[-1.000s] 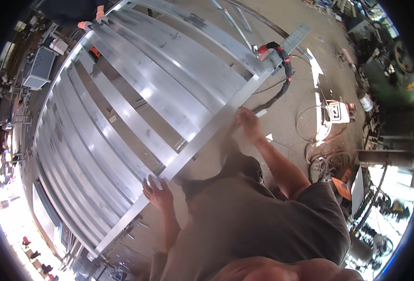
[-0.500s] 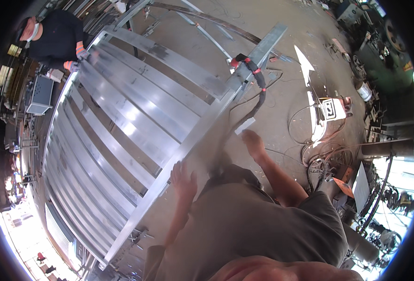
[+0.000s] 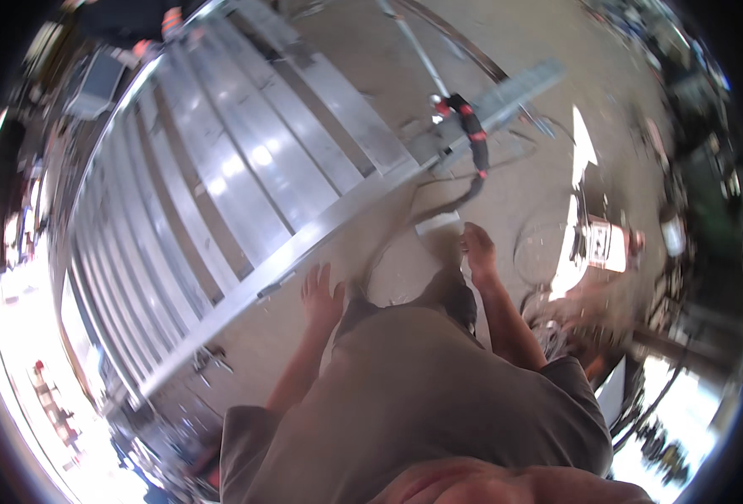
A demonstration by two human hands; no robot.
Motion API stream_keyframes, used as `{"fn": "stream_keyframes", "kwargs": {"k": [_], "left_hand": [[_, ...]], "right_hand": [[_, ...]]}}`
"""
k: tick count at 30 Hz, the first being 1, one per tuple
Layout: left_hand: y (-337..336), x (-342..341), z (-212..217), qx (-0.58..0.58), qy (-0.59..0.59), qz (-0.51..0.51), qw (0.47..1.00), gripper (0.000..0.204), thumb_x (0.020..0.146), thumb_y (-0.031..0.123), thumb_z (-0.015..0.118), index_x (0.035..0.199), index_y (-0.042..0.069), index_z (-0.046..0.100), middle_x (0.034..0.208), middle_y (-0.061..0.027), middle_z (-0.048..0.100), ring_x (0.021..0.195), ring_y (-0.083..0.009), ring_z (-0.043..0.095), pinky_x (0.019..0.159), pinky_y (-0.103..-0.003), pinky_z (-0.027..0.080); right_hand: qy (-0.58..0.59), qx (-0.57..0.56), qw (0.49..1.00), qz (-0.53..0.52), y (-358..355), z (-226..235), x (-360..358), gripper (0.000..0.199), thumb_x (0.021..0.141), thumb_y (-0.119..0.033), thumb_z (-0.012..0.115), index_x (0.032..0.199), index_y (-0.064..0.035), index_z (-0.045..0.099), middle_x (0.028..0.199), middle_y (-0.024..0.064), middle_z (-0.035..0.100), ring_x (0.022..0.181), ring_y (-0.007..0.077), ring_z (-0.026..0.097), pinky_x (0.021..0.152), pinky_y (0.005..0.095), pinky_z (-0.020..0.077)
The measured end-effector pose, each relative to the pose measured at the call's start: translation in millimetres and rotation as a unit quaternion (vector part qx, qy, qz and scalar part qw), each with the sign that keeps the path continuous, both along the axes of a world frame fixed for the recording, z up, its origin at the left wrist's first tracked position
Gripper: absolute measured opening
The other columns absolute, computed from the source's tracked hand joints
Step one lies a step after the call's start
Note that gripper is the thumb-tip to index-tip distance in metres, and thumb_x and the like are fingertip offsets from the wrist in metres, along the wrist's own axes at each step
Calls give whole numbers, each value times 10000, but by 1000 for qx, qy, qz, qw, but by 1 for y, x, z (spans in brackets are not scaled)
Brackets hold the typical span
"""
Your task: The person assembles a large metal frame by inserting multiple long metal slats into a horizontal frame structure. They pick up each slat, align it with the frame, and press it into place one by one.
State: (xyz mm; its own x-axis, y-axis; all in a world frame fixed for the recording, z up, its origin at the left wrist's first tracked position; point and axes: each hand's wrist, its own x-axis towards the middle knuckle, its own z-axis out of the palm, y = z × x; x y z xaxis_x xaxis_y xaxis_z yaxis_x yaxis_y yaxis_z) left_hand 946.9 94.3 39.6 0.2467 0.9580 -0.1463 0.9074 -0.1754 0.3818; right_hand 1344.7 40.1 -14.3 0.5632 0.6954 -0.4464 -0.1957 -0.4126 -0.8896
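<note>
My left hand (image 3: 321, 296) is open, its fingers spread, just off the near edge of a large slatted metal panel (image 3: 300, 239). It holds nothing. My right hand (image 3: 478, 250) is closed, with its fingers curled at a flat, pale rectangular piece (image 3: 439, 223) that it appears to hold. Blur hides the exact kind of this piece. Beyond it, a black cable with red bands (image 3: 478, 143) hangs over a metal bar (image 3: 514, 94) that juts out at the panel's far right corner.
A co-worker's gloved hand (image 3: 171, 22) is at the panel's far left side. A white and reddish machine (image 3: 605, 244) stands on the floor (image 3: 371, 252) to the right, with cables around it. A grey cabinet (image 3: 98, 82) is at the left.
My left hand has come away from the panel's edge. My right hand has shifted to the right, and the pale piece shows broader. The whole view has turned, and the co-worker is now mostly out of it.
</note>
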Motion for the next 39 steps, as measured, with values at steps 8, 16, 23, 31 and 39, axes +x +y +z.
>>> {"fn": "stream_keyframes", "kwargs": {"k": [8, 16, 23, 31, 39], "left_hand": [[-156, 20, -182, -400, -192, 431, 786, 732, 976, 504, 650, 1559, 79, 525, 1566, -237, 522, 1435, -436, 504, 1197, -525, 410], [-157, 89, -227, -420, -187, 253, 852, 534, 1073, 360, 540, 1500, 43, 585, 1540, -195, 580, 1453, -347, 522, 1195, -447, 422], [-97, 174, -199, -461, -169, 322, 810, 534, 1073, 366, 538, 1505, 57, 584, 1542, -194, 579, 1445, -351, 531, 1188, -451, 431], [24, 352, -179, -406, -227, 421, 778, 534, 1072, 372, 536, 1512, 72, 583, 1543, -193, 577, 1435, -357, 541, 1180, -454, 442], [60, 468, -160, -375, -266, 487, 743, 534, 1071, 378, 534, 1518, 88, 581, 1545, -191, 576, 1426, -362, 551, 1172, -458, 453]], "right_hand": [[69, 92, 991, 75, 160, 82, 162, 327, 1076, -324, 646, 1296, -86, 686, 992, 10, 697, 814, 90, 638, 724, 250, 508], [252, 30, 966, 42, 295, 118, 182, 394, 1075, -356, 629, 1341, -66, 603, 1052, 86, 705, 901, 205, 707, 776, 362, 599], [419, 118, 899, 58, 515, 130, 215, 438, 1065, -407, 667, 1158, 18, 611, 1106, 183, 689, 966, 304, 713, 870, 440, 634], [518, 156, 838, 74, 817, 70, 220, 911, 1016, -596, 656, 1436, 159, 364, 1342, 324, 577, 1236, 418, 633, 1063, 519, 592], [609, 157, 773, 85, 993, 36, 232, 713, 1110, -448, 534, 1676, -160, 210, 1706, 208, 265, 1529, 376, 365, 1168, 548, 472]]}}
